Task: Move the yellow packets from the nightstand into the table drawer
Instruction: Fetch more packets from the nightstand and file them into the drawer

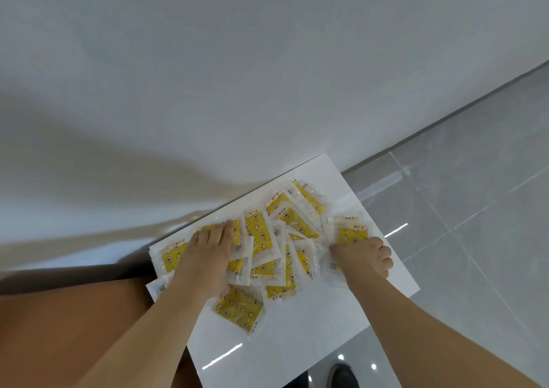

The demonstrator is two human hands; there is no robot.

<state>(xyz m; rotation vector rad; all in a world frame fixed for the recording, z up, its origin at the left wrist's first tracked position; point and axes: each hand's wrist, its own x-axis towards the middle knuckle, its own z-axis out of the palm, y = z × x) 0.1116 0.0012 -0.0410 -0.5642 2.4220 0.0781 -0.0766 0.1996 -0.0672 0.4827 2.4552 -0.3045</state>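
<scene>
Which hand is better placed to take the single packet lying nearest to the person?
Probably the left hand. It rests flat on the pile of yellow packets, right beside the separate packet. The right hand holds packets at the far right of the white nightstand top.

Packets (258, 236) on nightstand (297, 343), under hands (208, 257)

Plain white matte wall (267, 60) fills the upper frame. Glossy grey tiled floor (475, 209) at right, pale grout lines, bright light reflections. Dark baseboard strip (445, 123) at their junction. Brown wooden surface (59, 328) lower left.
</scene>
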